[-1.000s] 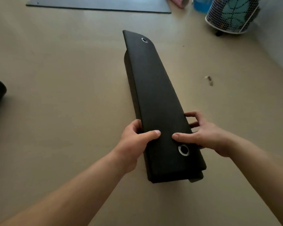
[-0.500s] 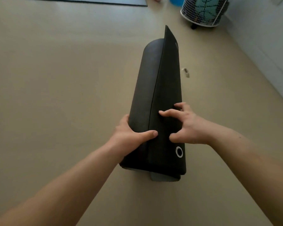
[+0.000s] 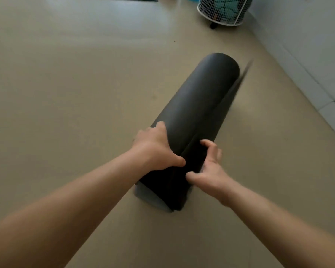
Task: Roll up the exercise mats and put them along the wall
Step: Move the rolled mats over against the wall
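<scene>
The black mat (image 3: 197,113) lies rolled on the floor (image 3: 66,93). It slants with its far end toward the wall (image 3: 307,45) but is apart from it. The outer flap is not down flat: at the far end it stands off the roll, blurred.

The left hand (image 3: 157,149) has its grip clamped on the near end, thumb on top and fingers round the left flank. The right hand (image 3: 211,167) is clamped on the right flank, its fingers (image 3: 209,144) hooked at the flap's edge.

The rolling looks to be at its last turn, with the placing not yet done. Next, I judge, the flap needs wrapping down tight. Then the roll goes against the wall, short of the wire basket (image 3: 222,12) in the corner.
</scene>
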`<move>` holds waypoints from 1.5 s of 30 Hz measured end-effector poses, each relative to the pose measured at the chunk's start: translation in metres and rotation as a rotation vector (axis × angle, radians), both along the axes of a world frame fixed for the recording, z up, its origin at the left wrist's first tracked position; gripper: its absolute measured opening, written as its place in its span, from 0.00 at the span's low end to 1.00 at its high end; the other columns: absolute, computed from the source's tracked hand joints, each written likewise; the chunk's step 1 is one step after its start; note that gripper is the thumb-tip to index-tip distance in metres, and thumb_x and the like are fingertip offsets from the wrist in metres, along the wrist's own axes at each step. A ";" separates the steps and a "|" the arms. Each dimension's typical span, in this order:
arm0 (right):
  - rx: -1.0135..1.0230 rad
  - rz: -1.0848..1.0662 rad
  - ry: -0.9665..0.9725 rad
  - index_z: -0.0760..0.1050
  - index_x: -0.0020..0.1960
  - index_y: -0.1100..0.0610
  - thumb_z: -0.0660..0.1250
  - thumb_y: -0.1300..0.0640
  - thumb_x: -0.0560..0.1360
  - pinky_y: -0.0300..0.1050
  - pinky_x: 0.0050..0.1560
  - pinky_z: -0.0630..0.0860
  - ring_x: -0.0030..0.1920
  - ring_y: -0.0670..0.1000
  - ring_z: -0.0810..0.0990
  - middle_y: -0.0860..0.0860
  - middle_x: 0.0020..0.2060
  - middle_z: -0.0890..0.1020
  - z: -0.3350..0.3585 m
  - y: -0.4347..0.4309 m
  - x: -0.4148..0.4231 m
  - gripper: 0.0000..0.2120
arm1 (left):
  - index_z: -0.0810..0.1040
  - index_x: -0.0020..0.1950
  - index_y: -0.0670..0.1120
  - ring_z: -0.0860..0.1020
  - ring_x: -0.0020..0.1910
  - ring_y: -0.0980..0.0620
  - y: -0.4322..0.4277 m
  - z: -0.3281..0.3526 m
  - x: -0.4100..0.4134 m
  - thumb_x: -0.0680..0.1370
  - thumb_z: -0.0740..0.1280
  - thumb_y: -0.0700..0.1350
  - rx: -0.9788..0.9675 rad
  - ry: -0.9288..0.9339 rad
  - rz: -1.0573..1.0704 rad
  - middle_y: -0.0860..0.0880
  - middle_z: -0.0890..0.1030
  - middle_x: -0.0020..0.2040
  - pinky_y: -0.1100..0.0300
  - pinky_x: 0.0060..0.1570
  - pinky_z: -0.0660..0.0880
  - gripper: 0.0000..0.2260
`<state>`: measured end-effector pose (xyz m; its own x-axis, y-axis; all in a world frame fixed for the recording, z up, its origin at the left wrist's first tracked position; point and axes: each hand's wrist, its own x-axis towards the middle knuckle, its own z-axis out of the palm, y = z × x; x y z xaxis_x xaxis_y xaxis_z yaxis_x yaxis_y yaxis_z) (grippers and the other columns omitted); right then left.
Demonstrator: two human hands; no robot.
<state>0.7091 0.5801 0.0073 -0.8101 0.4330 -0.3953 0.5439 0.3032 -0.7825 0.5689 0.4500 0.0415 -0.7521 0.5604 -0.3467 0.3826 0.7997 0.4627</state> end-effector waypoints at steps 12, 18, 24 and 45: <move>0.807 0.565 -0.208 0.47 0.81 0.33 0.80 0.33 0.60 0.58 0.74 0.68 0.75 0.53 0.65 0.47 0.74 0.66 0.077 0.043 -0.039 0.59 | 0.65 0.81 0.48 0.66 0.76 0.31 -0.074 -0.087 0.042 0.81 0.64 0.40 -0.021 0.934 -0.760 0.31 0.67 0.76 0.37 0.76 0.63 0.27; 1.004 0.700 -0.422 0.25 0.76 0.33 0.80 0.26 0.48 0.69 0.74 0.60 0.78 0.60 0.53 0.54 0.79 0.51 0.051 0.020 -0.043 0.77 | 0.76 0.74 0.46 0.68 0.77 0.39 -0.120 -0.072 0.072 0.78 0.69 0.45 0.380 0.648 -0.652 0.40 0.73 0.75 0.41 0.74 0.66 0.23; 1.066 0.691 -0.425 0.24 0.76 0.36 0.75 0.22 0.51 0.66 0.73 0.60 0.77 0.60 0.54 0.54 0.77 0.51 0.050 0.008 -0.024 0.75 | 0.54 0.83 0.56 0.57 0.81 0.44 -0.105 -0.009 -0.002 0.61 0.80 0.69 0.115 -0.123 0.223 0.46 0.59 0.82 0.50 0.76 0.62 0.58; 0.821 0.590 -0.359 0.43 0.77 0.31 0.75 0.22 0.55 0.59 0.75 0.65 0.78 0.59 0.56 0.52 0.78 0.54 0.071 0.005 -0.041 0.61 | 0.63 0.81 0.51 0.70 0.70 0.50 -0.090 -0.048 -0.013 0.72 0.80 0.52 0.389 0.078 0.097 0.50 0.72 0.71 0.52 0.73 0.67 0.43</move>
<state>0.6683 0.5855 0.0784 -0.8723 0.2533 -0.4182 0.2975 0.9537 -0.0430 0.5554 0.3600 -0.0067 -0.8237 0.5635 -0.0629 0.3594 0.6047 0.7108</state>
